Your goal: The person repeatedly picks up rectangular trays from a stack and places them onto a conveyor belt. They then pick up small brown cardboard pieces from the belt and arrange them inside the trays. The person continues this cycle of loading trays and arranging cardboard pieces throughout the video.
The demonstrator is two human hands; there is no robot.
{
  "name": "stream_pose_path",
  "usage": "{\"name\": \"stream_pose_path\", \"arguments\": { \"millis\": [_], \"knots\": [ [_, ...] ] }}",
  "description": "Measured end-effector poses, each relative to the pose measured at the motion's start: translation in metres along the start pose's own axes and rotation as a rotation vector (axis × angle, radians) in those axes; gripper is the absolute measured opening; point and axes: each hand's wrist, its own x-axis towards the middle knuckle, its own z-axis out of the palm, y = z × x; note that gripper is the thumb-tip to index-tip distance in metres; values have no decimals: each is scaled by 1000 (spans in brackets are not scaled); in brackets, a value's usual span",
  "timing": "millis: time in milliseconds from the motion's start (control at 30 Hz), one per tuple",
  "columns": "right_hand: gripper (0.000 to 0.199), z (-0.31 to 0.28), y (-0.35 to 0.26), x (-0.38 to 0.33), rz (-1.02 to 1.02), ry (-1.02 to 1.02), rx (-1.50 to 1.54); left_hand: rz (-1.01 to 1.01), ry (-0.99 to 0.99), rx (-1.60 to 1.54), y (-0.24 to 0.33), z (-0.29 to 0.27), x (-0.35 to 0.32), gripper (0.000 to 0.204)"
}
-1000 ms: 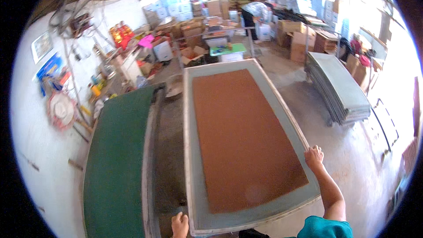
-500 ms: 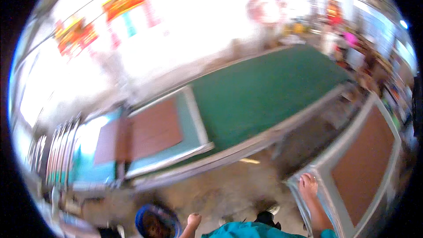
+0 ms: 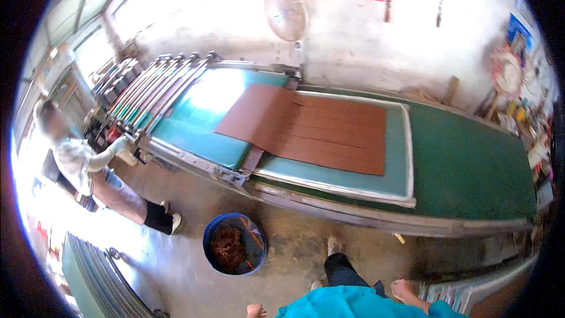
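My left hand [image 3: 256,311] is at the lower edge, with its fingers curled in and nothing seen in them; the frame edge cuts part of it off. My right hand [image 3: 401,290] hangs beside the stack of framed screens [image 3: 453,295] at the lower right. Its fingers look loosely bent, with nothing visible in them. Ahead of me, large brown sheets [image 3: 347,135] lie across a white-edged frame [image 3: 410,159] and reach onto the teal belt [image 3: 218,141] to its left. Neither hand touches these sheets.
A long green table [image 3: 471,159] runs along the wall. Metal rollers [image 3: 182,82] cross the machine's left end, where another person [image 3: 88,162] stands. A blue tub [image 3: 215,222] with brown scraps is on the floor. Stacked panels [image 3: 97,282] stand lower left; a fan [image 3: 286,13] is behind.
My view has swung left, bringing the other person, rollers and tub into sight. My right hand has come off the edge of the framed stack, which now sits lower right.
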Motion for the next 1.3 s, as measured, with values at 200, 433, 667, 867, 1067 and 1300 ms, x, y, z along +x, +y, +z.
{"name": "stream_pose_path", "arguments": {
  "millis": [200, 433, 667, 867, 1067, 1300],
  "knots": [
    [20, -37, -45, 154, 265, -531, 219, 55, 34, -85, 73, 45, 2, 21],
    [36, -97, -186, 308, 142, -748, 634, -128, 198, -11, 226, 46, -27, 24],
    [45, -149, -299, 348, -309, -354, 80, 230, 384, -294, 304, 56, -35, 30],
    [39, -152, -329, 345, -328, -381, 6, 30, 361, -164, 233, 39, 9, 26],
    [26, -112, -303, 347, -443, -337, -137, -167, 227, -98, 132, 14, 39, 24],
    [26, -138, -346, 321, -334, -327, 149, 163, 251, 103, 110, 4, 20, 28]
  ]
}}
